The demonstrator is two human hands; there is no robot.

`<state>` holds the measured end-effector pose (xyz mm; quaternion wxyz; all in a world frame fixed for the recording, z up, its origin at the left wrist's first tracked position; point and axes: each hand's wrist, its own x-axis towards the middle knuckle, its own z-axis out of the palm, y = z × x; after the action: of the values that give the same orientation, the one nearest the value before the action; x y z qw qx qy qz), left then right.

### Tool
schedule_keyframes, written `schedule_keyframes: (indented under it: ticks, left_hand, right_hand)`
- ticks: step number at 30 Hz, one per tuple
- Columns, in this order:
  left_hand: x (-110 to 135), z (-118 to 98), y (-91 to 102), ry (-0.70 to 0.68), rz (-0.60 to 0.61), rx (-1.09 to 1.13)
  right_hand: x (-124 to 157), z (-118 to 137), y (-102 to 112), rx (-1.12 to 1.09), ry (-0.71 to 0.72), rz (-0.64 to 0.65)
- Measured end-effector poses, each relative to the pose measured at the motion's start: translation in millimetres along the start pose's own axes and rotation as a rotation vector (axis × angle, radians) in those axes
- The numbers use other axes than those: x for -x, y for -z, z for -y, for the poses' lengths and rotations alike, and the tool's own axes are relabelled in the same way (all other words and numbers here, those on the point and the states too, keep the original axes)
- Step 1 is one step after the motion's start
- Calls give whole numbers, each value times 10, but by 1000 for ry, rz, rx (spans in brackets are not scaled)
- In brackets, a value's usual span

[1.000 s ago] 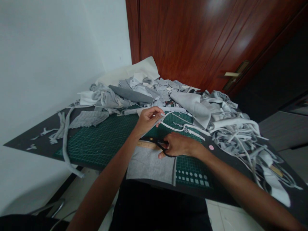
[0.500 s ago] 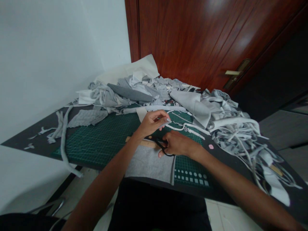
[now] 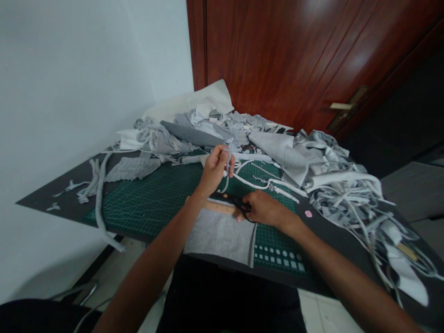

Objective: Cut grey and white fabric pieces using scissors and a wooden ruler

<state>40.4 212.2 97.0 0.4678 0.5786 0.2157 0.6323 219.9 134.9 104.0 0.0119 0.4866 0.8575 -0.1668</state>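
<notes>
Grey strip (image 3: 226,184) hangs above the green mat (image 3: 149,199), pinched tight in the left hand (image 3: 214,167). The right hand (image 3: 265,209) is closed through the scissors (image 3: 233,200) beside the ruler (image 3: 215,206). Strip-cutting, I'd say; another cut needs the blades squared to the grey cloth (image 3: 222,233).

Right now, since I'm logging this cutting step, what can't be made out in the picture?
Head view:
Scissors: handles hidden in the grip of the right hand; blades too small to judge.
Grey strip: upper end hidden in the left hand.
Ruler: markings too small; right end covered by the scissors.
Table: far side buried under the scrap pile; right end cut off by the frame edge.
</notes>
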Motion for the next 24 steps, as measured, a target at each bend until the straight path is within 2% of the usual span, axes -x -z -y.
schedule_keyframes:
  ticks: [4,7,11,15,19,21,24]
  left_hand:
    - [-120,121,160,3,-265,-154]
    - [-166,197,266,-2,-314,-252]
    - [-164,233,314,-20,-314,-382]
    - [-135,170,263,-46,-261,-502]
    - [-95,95,184,-84,-156,-568]
    - [-71,98,153,-89,-52,-610]
    - [-29,132,96,-6,132,-484]
  right_hand:
    - [74,-213,74,65,-106,21]
    - [85,-411,156,107,-114,21]
    - [86,-599,228,76,-68,23]
    - [109,-670,197,37,-35,4]
    - [134,-692,158,20,-18,-64]
    - [145,-704,168,9,11,-106]
    - [167,-712,180,-23,71,-204]
